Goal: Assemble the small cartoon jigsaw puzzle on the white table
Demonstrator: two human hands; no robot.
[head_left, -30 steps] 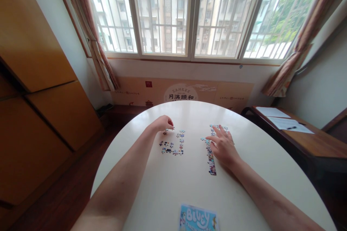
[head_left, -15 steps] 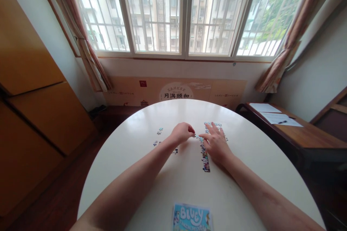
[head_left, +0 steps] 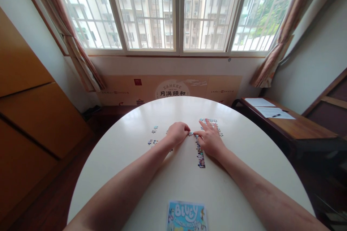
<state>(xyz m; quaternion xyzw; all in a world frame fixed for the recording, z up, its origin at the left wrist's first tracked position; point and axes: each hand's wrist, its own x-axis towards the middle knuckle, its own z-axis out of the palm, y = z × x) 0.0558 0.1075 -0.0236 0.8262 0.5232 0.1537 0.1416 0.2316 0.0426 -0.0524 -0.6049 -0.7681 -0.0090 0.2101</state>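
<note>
My left hand (head_left: 178, 133) is closed in a pinch at the edge of a small jigsaw piece (head_left: 190, 134) on the white round table. Just right of it, my right hand (head_left: 213, 140) lies with fingers spread over joined puzzle pieces (head_left: 208, 120). Its index finger and thumb reach left toward the small piece. From under this hand a narrow joined strip (head_left: 201, 158) runs toward me. Part of the joined section is hidden beneath my right hand. Loose jigsaw pieces (head_left: 154, 129) lie left of my left hand, some partly covered by my forearm.
A blue "Bluey" picture card (head_left: 187, 216) lies at the near side of the white table (head_left: 230, 195). To the right, a wooden desk (head_left: 306, 128) bears paper sheets (head_left: 275, 112) and a pen. A barred window and curtains are ahead; wooden cabinets (head_left: 24, 122) stand left.
The camera view has shifted slightly, moving everything a little left. My left hand's pinched piece is closer to my right fingertips. My right hand remains spread over the puzzle.
</note>
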